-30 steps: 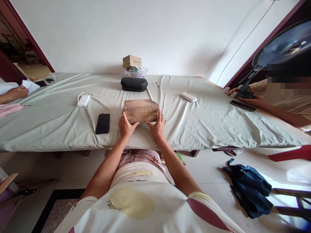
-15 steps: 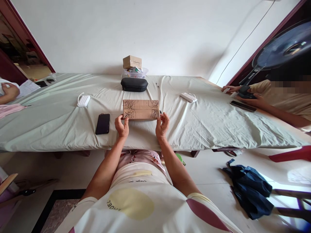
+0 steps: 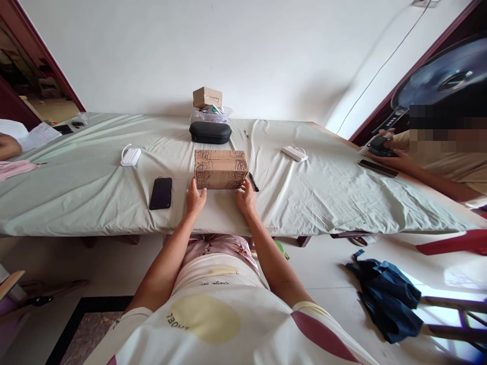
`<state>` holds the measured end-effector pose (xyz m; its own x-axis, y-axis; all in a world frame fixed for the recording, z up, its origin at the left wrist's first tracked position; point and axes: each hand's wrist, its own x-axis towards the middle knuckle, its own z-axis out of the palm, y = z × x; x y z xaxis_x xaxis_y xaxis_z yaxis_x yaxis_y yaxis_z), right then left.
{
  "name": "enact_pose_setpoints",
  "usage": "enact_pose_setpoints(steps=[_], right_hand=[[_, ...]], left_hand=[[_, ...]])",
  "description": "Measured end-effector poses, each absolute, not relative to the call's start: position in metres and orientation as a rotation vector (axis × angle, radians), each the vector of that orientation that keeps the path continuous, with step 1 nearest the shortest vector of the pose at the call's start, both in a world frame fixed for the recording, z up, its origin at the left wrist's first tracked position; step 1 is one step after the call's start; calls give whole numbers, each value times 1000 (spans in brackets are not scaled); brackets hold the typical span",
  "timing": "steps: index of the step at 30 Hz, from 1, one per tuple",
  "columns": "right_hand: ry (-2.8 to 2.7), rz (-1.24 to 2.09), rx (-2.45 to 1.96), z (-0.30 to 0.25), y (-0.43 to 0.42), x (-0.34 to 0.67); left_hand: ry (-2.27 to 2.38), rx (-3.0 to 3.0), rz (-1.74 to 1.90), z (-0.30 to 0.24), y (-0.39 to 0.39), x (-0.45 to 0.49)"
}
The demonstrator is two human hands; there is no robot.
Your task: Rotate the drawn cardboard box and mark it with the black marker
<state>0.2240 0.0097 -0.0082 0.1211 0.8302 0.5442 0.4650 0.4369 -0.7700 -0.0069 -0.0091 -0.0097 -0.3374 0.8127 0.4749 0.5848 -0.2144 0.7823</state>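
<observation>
In front of me on the cloth is a cardboard box (image 3: 220, 170) with dark scribbled swirls near its corners; its top and near side show. My left hand (image 3: 195, 196) is at its near left corner, fingers along the side and thumb at the front. At the near right corner my right hand (image 3: 246, 195) grips the box in the same way. A black pen (image 3: 253, 182) lies just beyond the right hand. To the left of my left hand is a black smartphone (image 3: 160, 193), lying flat.
A black case (image 3: 210, 133) lies behind the box, before a clear plastic tub (image 3: 226, 114) topped by a smaller carton (image 3: 207, 96). White corded devices stand left (image 3: 131, 156) and right (image 3: 294, 153). At right, another person's hands (image 3: 395, 158) hold a dark object.
The box has tilted and now shows its near side as well as its top. My hands have moved closer together around its lower corners. The pen has come into view.
</observation>
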Motion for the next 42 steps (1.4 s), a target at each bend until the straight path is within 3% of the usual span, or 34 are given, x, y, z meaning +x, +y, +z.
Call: enact_pose_setpoints(steps=[26, 42], right_hand=[[-1530, 120, -1453, 1, -7, 217], [-1578, -57, -1388, 22, -25, 211]], left_hand=[[1991, 1844, 1448, 5, -22, 3], [1834, 1924, 1605, 17, -35, 9]])
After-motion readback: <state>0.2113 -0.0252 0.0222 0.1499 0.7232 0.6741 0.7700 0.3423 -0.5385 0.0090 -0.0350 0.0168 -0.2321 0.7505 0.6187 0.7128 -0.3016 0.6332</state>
